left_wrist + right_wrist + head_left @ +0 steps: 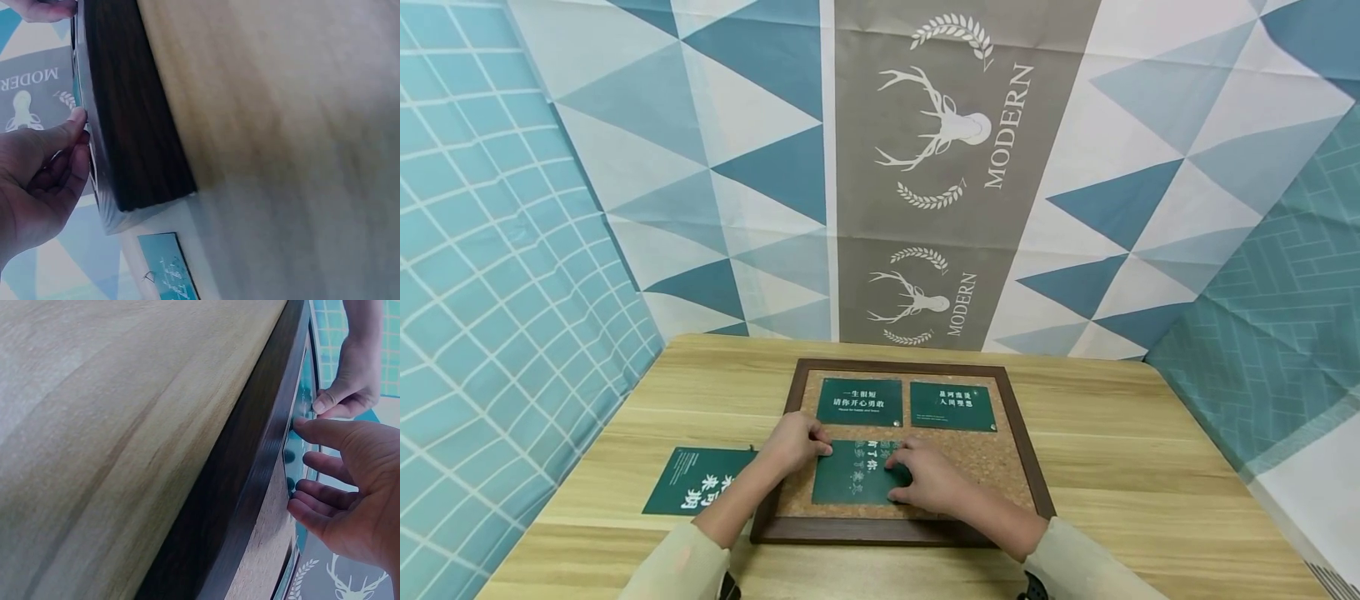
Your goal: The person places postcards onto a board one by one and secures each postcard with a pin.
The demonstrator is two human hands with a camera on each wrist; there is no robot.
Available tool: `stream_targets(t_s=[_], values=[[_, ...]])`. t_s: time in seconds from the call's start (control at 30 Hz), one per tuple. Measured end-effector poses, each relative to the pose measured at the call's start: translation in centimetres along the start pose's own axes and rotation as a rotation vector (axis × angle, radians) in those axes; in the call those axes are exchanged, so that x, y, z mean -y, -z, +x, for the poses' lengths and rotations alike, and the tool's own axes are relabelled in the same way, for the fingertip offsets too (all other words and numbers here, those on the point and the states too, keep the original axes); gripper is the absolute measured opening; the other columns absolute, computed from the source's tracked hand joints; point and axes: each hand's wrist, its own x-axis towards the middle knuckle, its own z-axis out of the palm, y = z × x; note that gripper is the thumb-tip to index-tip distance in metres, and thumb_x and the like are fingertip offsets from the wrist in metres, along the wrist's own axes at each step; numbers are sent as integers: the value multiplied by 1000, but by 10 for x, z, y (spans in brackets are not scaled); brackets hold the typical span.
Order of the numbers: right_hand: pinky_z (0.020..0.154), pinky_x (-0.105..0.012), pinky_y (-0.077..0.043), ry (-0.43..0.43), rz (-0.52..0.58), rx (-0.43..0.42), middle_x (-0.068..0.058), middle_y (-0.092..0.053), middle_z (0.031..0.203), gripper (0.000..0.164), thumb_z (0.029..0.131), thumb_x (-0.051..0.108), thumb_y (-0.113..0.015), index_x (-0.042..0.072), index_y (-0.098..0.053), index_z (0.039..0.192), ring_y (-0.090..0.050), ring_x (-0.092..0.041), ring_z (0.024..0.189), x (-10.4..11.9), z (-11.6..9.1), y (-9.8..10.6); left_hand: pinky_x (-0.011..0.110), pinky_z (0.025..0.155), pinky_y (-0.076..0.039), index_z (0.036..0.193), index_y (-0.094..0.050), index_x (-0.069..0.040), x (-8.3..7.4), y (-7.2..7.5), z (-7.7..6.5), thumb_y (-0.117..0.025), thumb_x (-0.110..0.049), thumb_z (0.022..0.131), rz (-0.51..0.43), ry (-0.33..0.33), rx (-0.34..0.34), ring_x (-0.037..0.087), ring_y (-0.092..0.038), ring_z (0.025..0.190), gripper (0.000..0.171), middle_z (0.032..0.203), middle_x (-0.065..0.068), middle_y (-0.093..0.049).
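Observation:
A dark green card (838,485) with white lettering lies on the lower left of a brown-framed cork board (970,475). At its upper left corner, my left hand (793,446) pinches the edge between thumb and curled fingers; whether a pin is there too is hidden. My right hand (936,479) rests spread fingertips on the card's right side. In the right wrist view, the right hand (359,478) shows its fingers apart against the card's surface. The left wrist view has the left hand (44,175) at the board's face, its thumb tip close to the index finger.
Two more green cards, a left one (859,412) and a right one (951,417), sit along the board's top, each with a pin at its lower right. Another green card (673,483) lies on the wooden table (1135,475) left of the board. A patterned cloth (760,167) hangs behind.

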Motion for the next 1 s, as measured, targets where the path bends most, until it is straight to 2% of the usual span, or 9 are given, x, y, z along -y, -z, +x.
stream_targets(t_s=[0.3, 0.53, 0.73, 1.0], values=[[73, -26, -49, 3, -7, 6, 0, -57, 102, 32, 79, 28, -75, 11, -68, 105, -55, -11, 88, 0, -1, 1, 24, 51, -41, 66, -70, -10, -5, 3, 4, -75, -8, 76, 13, -6, 50, 10, -52, 60, 11, 70, 0, -64], [72, -25, -48, 6, 0, 5, 0, -57, 102, 32, 79, 28, -75, 11, -68, 105, -55, -11, 87, 0, -1, 0, 25, 51, -42, 67, -70, -10, -4, 1, 4, -75, -8, 76, 26, -19, 45, 10, -52, 59, 10, 68, -1, -64], [72, -25, -48, 20, -1, 3, -1, -57, 102, 32, 79, 27, -76, 10, -68, 105, -56, -12, 87, 0, -1, 1, 26, 58, -48, 71, -71, -9, -1, 2, 2, -75, -10, 76, 28, -13, 31, 10, -57, 66, 7, 75, 1, -67], [73, -26, -49, 25, -8, 4, -2, -58, 102, 31, 79, 26, -76, 9, -68, 104, -56, -13, 88, 0, -2, 2, 24, 52, -40, 73, -73, -8, -1, 5, 0, -68, -8, 83, 22, -40, 49, 10, -49, 65, 11, 85, 5, -67]])
